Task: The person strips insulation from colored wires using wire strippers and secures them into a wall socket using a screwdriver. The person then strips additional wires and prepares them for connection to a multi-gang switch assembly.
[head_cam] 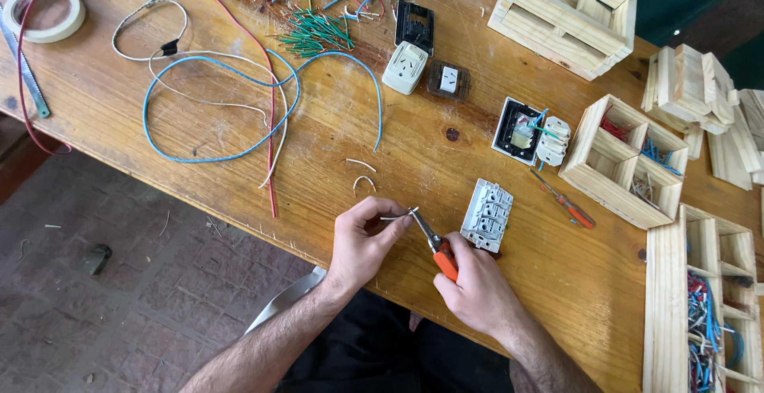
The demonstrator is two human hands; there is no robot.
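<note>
Left to right on the wooden table [199, 186]: tape roll [44, 13]; looped blue wire [239, 107]. Left hand [362, 242], fingers pinched on a short wire piece [391, 217] near the table's front edge. Right hand [477, 289], fingers clenched around orange-handled pliers [436, 246], whose tips meet the wire piece. White switch module [487, 215] just beside them; wooden compartment box [625, 162] farther right.

From my remote seat I find no packages, labels, signs or screens anywhere in this view; neither the wooden bench nor the floor beneath it carries any wrapper, printed tag, notice or display.
</note>
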